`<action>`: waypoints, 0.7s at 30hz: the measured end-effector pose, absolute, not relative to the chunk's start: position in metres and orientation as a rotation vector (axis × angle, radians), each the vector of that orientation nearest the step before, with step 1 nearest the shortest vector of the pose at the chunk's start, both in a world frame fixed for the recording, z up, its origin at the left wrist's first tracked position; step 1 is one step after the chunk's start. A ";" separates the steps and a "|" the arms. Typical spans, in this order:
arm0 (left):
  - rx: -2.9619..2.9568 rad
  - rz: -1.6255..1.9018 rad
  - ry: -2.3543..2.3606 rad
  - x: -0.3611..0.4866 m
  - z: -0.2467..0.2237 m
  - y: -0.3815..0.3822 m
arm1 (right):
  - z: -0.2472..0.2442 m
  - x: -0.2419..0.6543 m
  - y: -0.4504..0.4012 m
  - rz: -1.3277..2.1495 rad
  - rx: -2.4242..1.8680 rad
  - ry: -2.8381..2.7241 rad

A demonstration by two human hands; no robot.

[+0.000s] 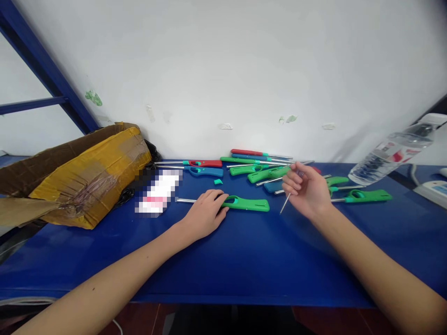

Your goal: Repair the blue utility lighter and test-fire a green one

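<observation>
My left hand (207, 211) lies over the front of a green long-necked lighter (249, 204), fingers curled on it and pressing it to the table. The lighter's metal tube points left, its handle right, and a teal trigger shows in its loop. My right hand (309, 188) is raised to the right of this lighter, fingers closed round a thin screwdriver (285, 203). Its slim metal shaft points down and left; the fingers mostly hide its handle. A small loose teal piece (218, 182) lies behind my left hand.
Several green, blue and red lighters lie near the wall, with a red lighter (206, 163) at the left. A taped cardboard box (94, 181) stands left, beside a blurred white paper (159, 191). A tilted water bottle (389, 153) is at right, on the blue table (244, 260).
</observation>
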State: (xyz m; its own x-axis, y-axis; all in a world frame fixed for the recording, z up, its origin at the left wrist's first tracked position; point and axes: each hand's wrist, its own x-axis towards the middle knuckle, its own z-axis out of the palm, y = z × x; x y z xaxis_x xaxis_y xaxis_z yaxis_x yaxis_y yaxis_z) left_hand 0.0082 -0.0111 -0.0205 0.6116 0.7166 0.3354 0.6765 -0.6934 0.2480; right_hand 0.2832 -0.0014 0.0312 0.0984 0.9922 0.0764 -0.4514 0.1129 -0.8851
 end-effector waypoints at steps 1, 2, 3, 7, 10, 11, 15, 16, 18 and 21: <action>2.732 0.629 1.190 0.008 -0.021 -0.011 | 0.033 0.277 -0.001 1.269 -0.817 -0.860; 2.730 0.628 1.197 0.009 -0.021 -0.011 | 0.034 0.271 0.001 1.268 -0.814 -0.859; 2.728 0.630 1.202 0.009 -0.021 -0.011 | 0.035 0.265 0.004 1.267 -0.816 -0.846; 2.714 0.660 1.203 0.009 -0.021 -0.011 | 0.038 0.247 0.019 1.225 -0.829 -0.810; 2.701 0.678 1.199 0.008 -0.021 -0.010 | 0.033 0.244 0.026 1.225 -0.810 -0.855; 2.697 0.687 1.196 0.008 -0.021 -0.010 | 0.031 0.246 0.027 1.242 -0.810 -0.887; 2.684 0.718 1.183 0.007 -0.023 -0.010 | 0.022 0.258 0.026 1.300 -0.810 -0.988; 2.683 0.718 1.184 0.007 -0.023 -0.010 | 0.021 0.261 0.026 1.299 -0.803 -0.995; 2.679 0.714 1.193 0.007 -0.023 -0.009 | 0.019 0.264 0.027 1.303 -0.780 -0.996; 2.671 0.715 1.205 0.007 -0.023 -0.009 | 0.018 0.266 0.028 1.340 -0.748 -1.000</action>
